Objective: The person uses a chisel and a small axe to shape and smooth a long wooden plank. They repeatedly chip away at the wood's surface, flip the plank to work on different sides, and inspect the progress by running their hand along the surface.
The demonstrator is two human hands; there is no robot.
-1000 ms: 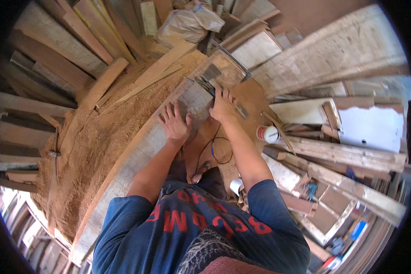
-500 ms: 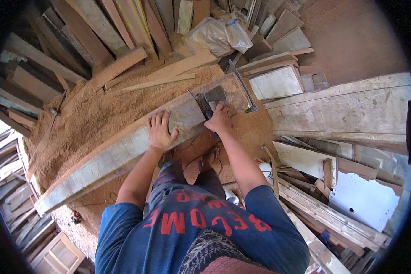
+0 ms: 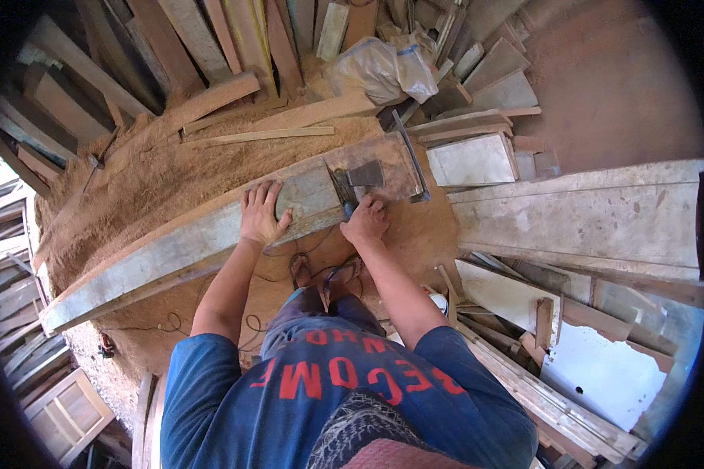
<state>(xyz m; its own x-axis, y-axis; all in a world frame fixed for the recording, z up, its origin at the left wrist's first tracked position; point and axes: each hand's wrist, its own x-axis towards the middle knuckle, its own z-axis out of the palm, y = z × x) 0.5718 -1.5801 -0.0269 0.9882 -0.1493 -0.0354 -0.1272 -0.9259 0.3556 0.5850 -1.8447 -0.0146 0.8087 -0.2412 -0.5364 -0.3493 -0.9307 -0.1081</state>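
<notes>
A long pale bench beam (image 3: 172,245) with a worn, greyish top runs from the lower left up to the right. My left hand (image 3: 262,215) lies on its top, palm down with fingers spread, holding nothing. My right hand (image 3: 366,220) is closed at the beam's near edge, on the dark handle of a tool (image 3: 347,205); the fingers hide part of the grip. Just beyond it a dark squarish metal plate (image 3: 366,173) lies over the beam, next to a dark slot. Whether plate and handle are one piece I cannot tell.
A thin metal bar (image 3: 411,156) stands across the beam's right end. Sawdust (image 3: 149,195) is heaped along the far side, with offcuts and leaning planks (image 3: 172,47) behind. A wide board (image 3: 579,211) and stacked scrap lie right. Cable loops (image 3: 254,322) are on the floor.
The view has shifted slightly. My right hand has moved a little back toward me and left at the tool. My left hand still rests on the beam.
</notes>
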